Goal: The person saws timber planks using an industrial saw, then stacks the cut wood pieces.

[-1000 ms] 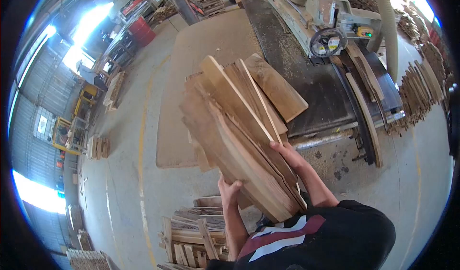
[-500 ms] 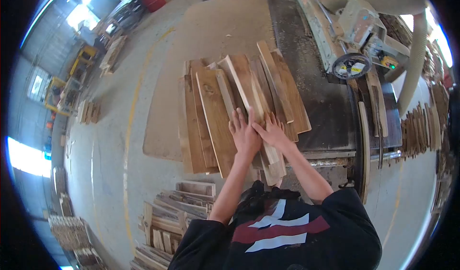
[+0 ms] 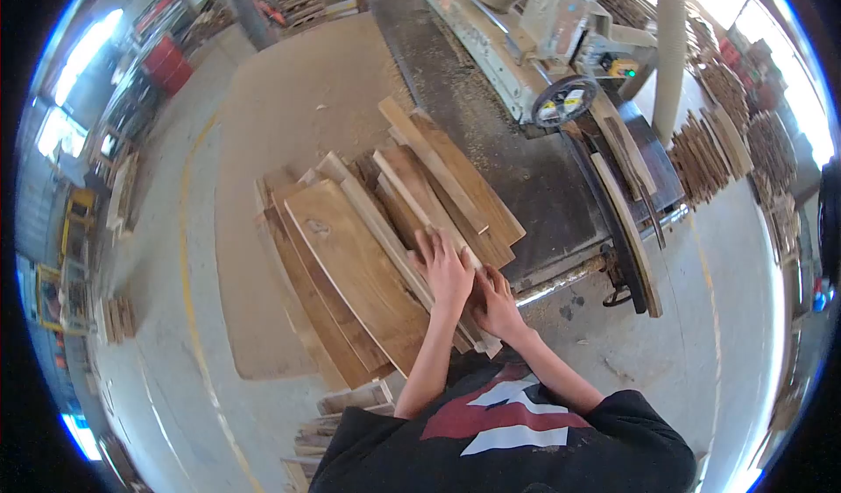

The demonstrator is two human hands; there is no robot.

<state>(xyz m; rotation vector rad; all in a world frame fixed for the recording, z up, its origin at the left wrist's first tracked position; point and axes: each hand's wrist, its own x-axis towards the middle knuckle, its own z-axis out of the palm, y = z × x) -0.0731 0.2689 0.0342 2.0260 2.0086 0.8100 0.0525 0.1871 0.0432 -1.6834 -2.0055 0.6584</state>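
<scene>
Several wooden boards lie side by side and overlapping on the work surface in front of me, among them a wide brown board (image 3: 355, 261) with a knot. My left hand (image 3: 445, 270) rests on a narrower board (image 3: 419, 197), its fingers spread over the wood. Just to the right, my right hand (image 3: 498, 305) is at the near end of the same boards, fingers curled around an edge. Its fingertips and whatever they grip are partly hidden. A light strip (image 3: 429, 165) lies to the right over a brown board.
A machine with a black handwheel (image 3: 563, 101) stands at the upper right on a dark table (image 3: 552, 195). Curved strips (image 3: 626, 221) lie along its right side. Stacked wood (image 3: 701, 156) is beyond. A red barrel (image 3: 166, 66) stands upper left.
The view has turned, so the boards appear lower and further left. Boards under my hands have shifted, with gaps between them changed. My right hand has gone from lying flat to curled.
</scene>
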